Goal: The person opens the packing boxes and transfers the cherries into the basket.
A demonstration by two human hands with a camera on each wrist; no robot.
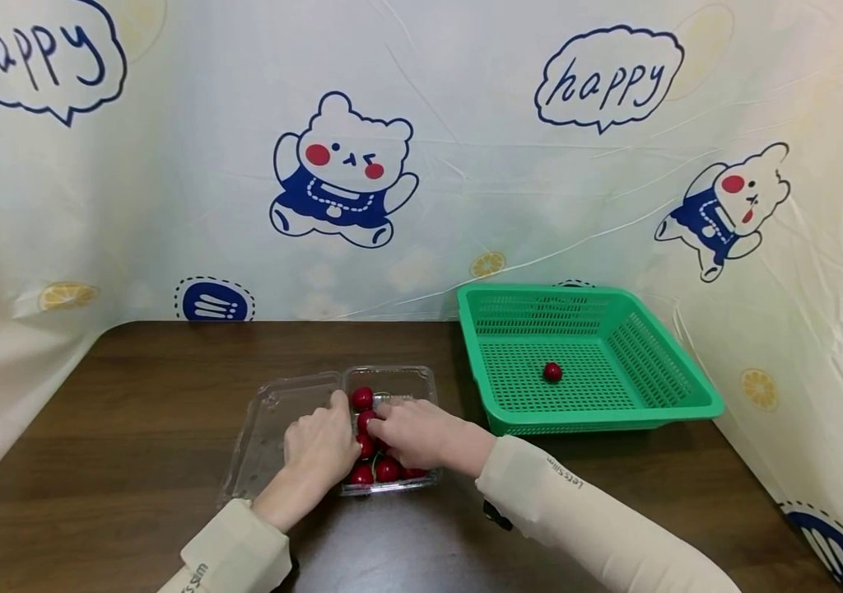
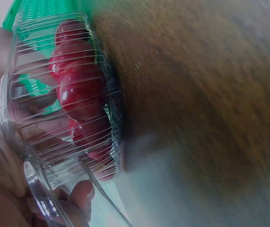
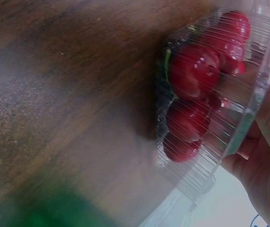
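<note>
A clear plastic box (image 1: 425, 379) holds several red cherries (image 1: 388, 469), some with green stems, and its clear lid (image 1: 262, 432) lies folded out to the left. My left hand (image 1: 321, 441) grips the box's left side by the hinge; a curled fingertip shows through the plastic in the left wrist view. My right hand (image 1: 417, 432) reaches in over the right rim, thumb and fingers pinching a cherry (image 1: 366, 422). In the right wrist view those fingers are partly hidden behind the ribbed wall and the front cherries (image 3: 194, 71).
A green slotted basket (image 1: 659, 414) stands to the right of the box, with one cherry (image 1: 552, 372) on its floor. Both stand on a brown wooden table (image 1: 132, 428). A printed cloth (image 1: 466, 165) hangs behind the table and along its sides.
</note>
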